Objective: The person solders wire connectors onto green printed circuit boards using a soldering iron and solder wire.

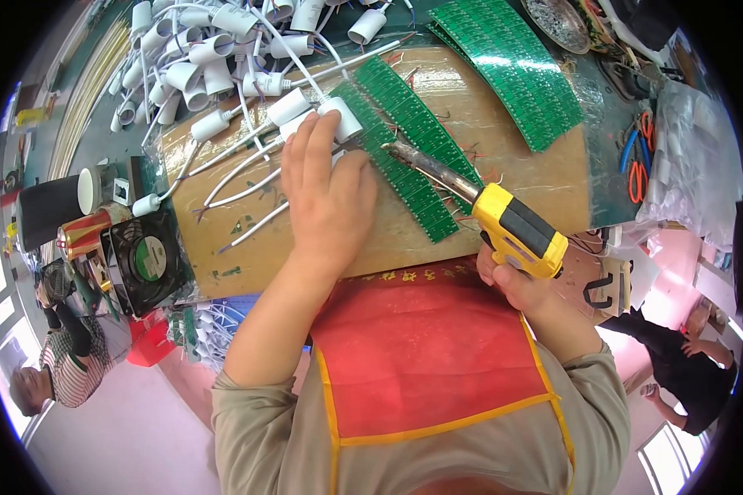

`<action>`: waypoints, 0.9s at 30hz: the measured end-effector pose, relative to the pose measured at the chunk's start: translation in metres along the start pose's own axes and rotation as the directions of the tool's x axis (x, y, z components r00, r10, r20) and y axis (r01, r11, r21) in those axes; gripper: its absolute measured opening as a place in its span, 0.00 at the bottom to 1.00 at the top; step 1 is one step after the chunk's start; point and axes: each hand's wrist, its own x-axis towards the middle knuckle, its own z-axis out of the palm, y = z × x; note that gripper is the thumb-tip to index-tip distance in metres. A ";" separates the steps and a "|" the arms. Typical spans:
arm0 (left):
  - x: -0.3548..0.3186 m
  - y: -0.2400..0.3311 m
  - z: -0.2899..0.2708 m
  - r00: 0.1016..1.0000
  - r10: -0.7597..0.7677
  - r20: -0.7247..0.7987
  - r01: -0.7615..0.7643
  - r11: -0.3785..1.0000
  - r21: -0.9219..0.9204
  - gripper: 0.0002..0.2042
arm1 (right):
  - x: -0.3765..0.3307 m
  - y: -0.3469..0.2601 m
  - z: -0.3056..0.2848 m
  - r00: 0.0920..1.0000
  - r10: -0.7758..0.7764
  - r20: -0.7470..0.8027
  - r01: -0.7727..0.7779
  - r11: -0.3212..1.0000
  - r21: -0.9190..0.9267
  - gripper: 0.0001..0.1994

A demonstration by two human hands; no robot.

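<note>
Head view: mid-frame, left fingers (317,150) curl round a white socket (347,120) beside green boards (422,200); right of centre, right fingers (486,266) grip a soldering gun (518,228).

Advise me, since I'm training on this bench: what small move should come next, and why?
Probably ease the yellow soldering gun slightly left, toward the white socket: the left hand touches it, beside the green board strip, and the right hand holds the gun with its tip close by.
</note>
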 end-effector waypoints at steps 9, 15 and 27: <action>-0.001 -0.003 0.000 1.000 0.012 -0.016 -0.013 0.999 -0.050 0.09 | -0.003 0.003 0.000 0.998 -0.064 -0.001 0.063 0.995 -0.073 0.26; 0.001 0.000 -0.003 1.000 0.007 -0.017 -0.007 1.000 -0.020 0.08 | -0.006 0.003 0.002 0.998 -0.056 -0.002 0.055 0.981 -0.188 0.33; 0.001 -0.002 0.000 1.000 0.011 -0.012 -0.012 0.999 -0.042 0.08 | -0.003 -0.002 0.006 0.998 0.024 -0.052 -0.033 0.984 -0.173 0.33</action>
